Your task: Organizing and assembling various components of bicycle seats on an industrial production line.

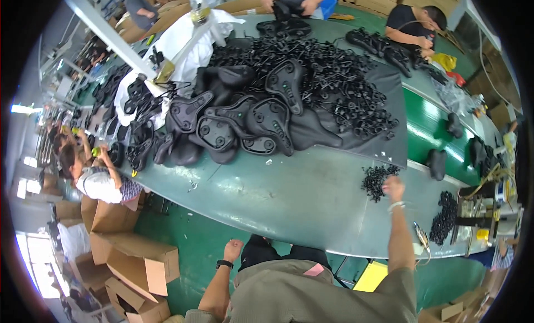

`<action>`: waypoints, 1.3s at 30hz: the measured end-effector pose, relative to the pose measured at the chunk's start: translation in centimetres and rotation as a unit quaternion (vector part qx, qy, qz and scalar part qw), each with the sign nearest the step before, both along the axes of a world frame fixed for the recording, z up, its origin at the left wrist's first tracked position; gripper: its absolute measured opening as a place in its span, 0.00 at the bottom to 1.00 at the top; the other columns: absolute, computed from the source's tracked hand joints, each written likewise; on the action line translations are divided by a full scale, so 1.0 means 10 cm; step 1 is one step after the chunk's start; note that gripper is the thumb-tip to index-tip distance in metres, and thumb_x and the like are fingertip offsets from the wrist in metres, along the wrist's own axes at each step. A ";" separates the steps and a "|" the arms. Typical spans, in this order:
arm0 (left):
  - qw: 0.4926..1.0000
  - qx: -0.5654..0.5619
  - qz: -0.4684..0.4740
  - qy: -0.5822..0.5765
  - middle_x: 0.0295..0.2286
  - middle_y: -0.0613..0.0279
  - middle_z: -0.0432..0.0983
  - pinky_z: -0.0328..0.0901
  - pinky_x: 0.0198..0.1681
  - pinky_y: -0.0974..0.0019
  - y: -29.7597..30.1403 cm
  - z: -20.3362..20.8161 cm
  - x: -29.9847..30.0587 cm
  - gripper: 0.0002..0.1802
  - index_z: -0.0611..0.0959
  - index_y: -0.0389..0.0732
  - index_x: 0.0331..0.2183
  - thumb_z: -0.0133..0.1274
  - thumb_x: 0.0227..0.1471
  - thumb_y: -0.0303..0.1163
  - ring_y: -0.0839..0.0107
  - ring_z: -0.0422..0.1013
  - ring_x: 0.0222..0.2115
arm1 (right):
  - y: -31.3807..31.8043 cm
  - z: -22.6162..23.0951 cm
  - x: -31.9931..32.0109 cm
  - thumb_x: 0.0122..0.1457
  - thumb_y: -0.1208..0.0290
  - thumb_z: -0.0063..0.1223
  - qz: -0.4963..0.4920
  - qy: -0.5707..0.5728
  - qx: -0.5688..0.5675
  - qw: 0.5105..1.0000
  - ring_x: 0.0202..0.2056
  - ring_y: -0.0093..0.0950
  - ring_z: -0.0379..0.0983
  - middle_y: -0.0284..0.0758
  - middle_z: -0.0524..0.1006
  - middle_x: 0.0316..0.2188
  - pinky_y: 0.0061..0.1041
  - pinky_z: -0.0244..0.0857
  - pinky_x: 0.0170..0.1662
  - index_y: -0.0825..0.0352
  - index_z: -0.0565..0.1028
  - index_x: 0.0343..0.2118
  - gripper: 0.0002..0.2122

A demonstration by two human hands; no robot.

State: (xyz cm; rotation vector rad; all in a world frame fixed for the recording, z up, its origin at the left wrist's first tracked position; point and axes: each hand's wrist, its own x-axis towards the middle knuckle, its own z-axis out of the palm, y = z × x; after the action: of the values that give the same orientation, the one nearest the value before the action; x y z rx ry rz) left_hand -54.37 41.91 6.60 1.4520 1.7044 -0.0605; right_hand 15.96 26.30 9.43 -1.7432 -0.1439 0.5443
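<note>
My right hand (394, 188) reaches over the table to a small pile of tiny black parts (374, 182). Its fingers are drawn together at the pile's right edge, and whatever is between them is too small to make out. Off the table's near edge, beside my dark trousers, my left hand (234, 249) hangs with its fingers curled closed. Anything inside it is hidden. Black bicycle saddles (267, 123) lie heaped at the middle left, several with their undersides up. Behind them spreads a big heap of black metal saddle brackets (334, 78) on a dark mat (384, 148).
A green conveyor belt (423, 123) carries single saddles on the right. Another dark pile (443, 218) and a pen-like tool (421, 237) lie near the right end. Open cardboard boxes (139, 262) stand on the floor at left. Co-workers sit or stand around the table.
</note>
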 end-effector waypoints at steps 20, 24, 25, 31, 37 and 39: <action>0.960 0.209 0.070 -0.173 0.46 0.32 0.74 0.64 0.52 0.49 3.27 0.70 2.94 0.43 0.66 0.26 0.54 0.53 0.54 0.56 0.39 0.71 0.48 | 4.22 0.56 -2.87 0.59 0.48 0.56 -0.013 0.539 0.136 0.831 0.54 0.44 0.70 0.52 0.69 0.55 0.40 0.65 0.59 0.77 0.56 0.61 0.40; 0.958 0.241 0.085 -0.128 0.43 0.29 0.74 0.65 0.48 0.44 3.32 0.59 2.96 0.34 0.65 0.29 0.53 0.52 0.55 0.46 0.33 0.70 0.44 | 4.05 0.38 -2.92 0.63 0.61 0.52 -0.010 0.525 0.139 0.840 0.51 0.43 0.72 0.51 0.72 0.50 0.42 0.66 0.58 0.74 0.67 0.52 0.22; 0.961 0.232 0.087 -0.125 0.43 0.29 0.74 0.65 0.48 0.44 3.30 0.60 2.81 0.34 0.65 0.29 0.53 0.52 0.55 0.46 0.33 0.70 0.44 | 3.88 0.31 -2.94 0.63 0.64 0.51 0.030 0.536 0.148 0.831 0.48 0.41 0.74 0.48 0.74 0.48 0.42 0.67 0.56 0.71 0.68 0.50 0.18; 0.940 0.199 -0.205 -0.185 0.40 0.36 0.77 0.67 0.45 0.44 2.53 0.67 1.45 0.27 0.70 0.35 0.54 0.51 0.56 0.38 0.38 0.72 0.40 | 1.09 0.30 -2.48 0.53 0.71 0.53 0.024 0.276 -0.166 0.947 0.39 0.22 0.74 0.30 0.79 0.39 0.24 0.68 0.39 0.67 0.75 0.51 0.21; 0.920 0.116 -0.354 -0.124 0.41 0.43 0.77 0.68 0.47 0.48 1.68 0.33 1.19 0.26 0.72 0.37 0.53 0.52 0.58 0.42 0.44 0.74 0.42 | -0.26 -0.22 -2.32 0.46 0.73 0.51 0.213 0.019 -0.391 0.895 0.33 0.45 0.75 0.53 0.78 0.30 0.33 0.68 0.39 0.71 0.77 0.39 0.16; 0.920 0.101 -0.351 -0.141 0.43 0.43 0.77 0.68 0.49 0.50 1.53 0.24 1.48 0.26 0.74 0.36 0.51 0.48 0.61 0.47 0.46 0.73 0.45 | -0.09 -0.31 -2.38 0.47 0.71 0.52 0.253 -0.008 -0.359 0.898 0.34 0.54 0.74 0.57 0.75 0.29 0.39 0.68 0.38 0.72 0.76 0.36 0.14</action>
State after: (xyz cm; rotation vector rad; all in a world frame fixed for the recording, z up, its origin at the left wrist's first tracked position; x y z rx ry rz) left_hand -39.58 57.17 9.04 2.0573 0.9145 -0.0611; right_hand -7.89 25.37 6.32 -2.4470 -0.4629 1.0579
